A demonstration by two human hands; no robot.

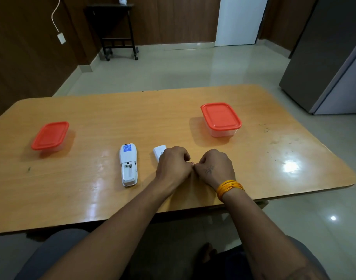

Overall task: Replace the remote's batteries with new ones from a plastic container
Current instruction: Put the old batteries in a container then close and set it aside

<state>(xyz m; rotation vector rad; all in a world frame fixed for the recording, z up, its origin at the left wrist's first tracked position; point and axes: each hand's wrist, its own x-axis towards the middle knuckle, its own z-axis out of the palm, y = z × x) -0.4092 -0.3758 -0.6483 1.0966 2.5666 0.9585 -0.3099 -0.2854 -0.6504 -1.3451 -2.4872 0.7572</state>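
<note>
The white remote (128, 165) lies face down on the wooden table (112, 122), its battery bay uncovered and showing no batteries. Its white cover (159, 151) rests just to the right, partly behind my left hand (173, 163). My right hand (214, 167), with a yellow thread at the wrist, is curled close against the left. Both hands pinch a small item between their fingertips, of which only a reddish tip (192, 163) shows; it looks like a battery. Two clear plastic containers with red lids stand shut: one far left (50, 136), one back right (221, 119).
The table's near edge runs just below my forearms, and my knees are under it. A dark wheeled stand (116, 29) is against the far wall, and a grey cabinet (334, 57) rises at the right beyond the table.
</note>
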